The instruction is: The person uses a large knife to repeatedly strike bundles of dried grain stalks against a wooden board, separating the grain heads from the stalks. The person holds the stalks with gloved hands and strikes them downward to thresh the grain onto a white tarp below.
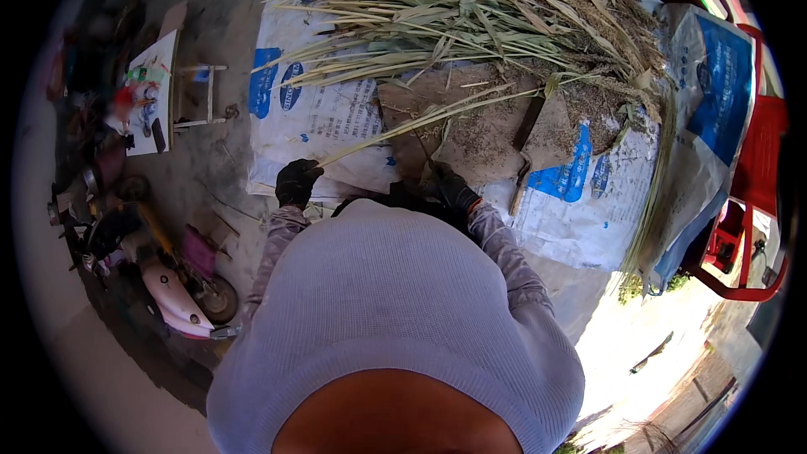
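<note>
My left hand (298,182), in a black glove, is closed on the cut end of a few long pale stalks (403,124). These stalks slant up to the right, over brown sheeting strewn with seeds, toward a dark upright flat piece (528,123). In another black glove, my right hand (454,190) is closed low beside that sheeting (479,147). A thin brown strip rises by its fingers; what the hand grips is mostly hidden. Beyond both hands lies a big heap of green and straw-coloured stalks (437,21), seed heads toward the right.
White and blue woven sacks (328,122) lie spread under the heap. Red metal framing (761,155) borders the right side. To the left stand a small table (151,92) with things on it and a pink-and-yellow scooter (172,290) on the grey floor.
</note>
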Demonstrator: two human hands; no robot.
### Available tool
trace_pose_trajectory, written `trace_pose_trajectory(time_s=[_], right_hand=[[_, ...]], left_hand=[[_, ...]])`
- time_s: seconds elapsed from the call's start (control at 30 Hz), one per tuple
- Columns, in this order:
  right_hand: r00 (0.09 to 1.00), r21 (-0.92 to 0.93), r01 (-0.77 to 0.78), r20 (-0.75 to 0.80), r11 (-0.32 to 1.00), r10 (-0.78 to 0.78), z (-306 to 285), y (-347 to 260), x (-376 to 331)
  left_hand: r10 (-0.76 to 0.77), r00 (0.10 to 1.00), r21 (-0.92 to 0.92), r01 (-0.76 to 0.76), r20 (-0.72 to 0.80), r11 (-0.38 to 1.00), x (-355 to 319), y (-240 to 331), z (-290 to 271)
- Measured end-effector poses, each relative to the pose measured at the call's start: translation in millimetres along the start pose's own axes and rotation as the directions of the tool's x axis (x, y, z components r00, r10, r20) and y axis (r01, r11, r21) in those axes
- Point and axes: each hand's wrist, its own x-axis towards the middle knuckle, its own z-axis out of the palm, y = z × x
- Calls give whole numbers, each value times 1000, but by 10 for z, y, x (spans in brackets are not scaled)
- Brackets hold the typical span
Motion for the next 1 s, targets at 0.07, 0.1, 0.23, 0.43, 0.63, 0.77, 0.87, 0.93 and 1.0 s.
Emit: trace_pose_trajectory(time_s=[0.07,0.1,0.23,0.43,0.63,0.77,0.87,0.93,1.0], right_hand=[[996,180,-59,71,982,46,123,-91,189],[995,182,-71,84,981,57,181,-170,226],[993,-16,-81,84,997,82,313,-553,386],[989,-344,135,101,929,-106,497,-92,713],[1000,-219,-11,-21,976,7,421,-543,478],[999,-291,4,41,957,8,380,-580,431],[988,-480,110,146,870,-44,268,-934,229],[976,-489,168,207,856,-73,170,-821,156],[947,-437,203,315,876,-63,151,-523,256]], left_hand=[[34,999,26,-34,0,999,-42,-11,44],[53,999,35,-53,5,998,-75,-43,74],[40,995,66,-46,93,997,-271,-18,133],[-43,994,3,43,100,999,-350,-97,157],[-14,983,90,-3,185,996,-339,-124,96],[47,972,38,-57,232,998,-372,-342,202],[-29,951,127,-11,308,992,-460,-486,247],[0,951,156,-51,310,986,-443,-623,341],[-50,971,107,25,233,994,-643,-857,383]])
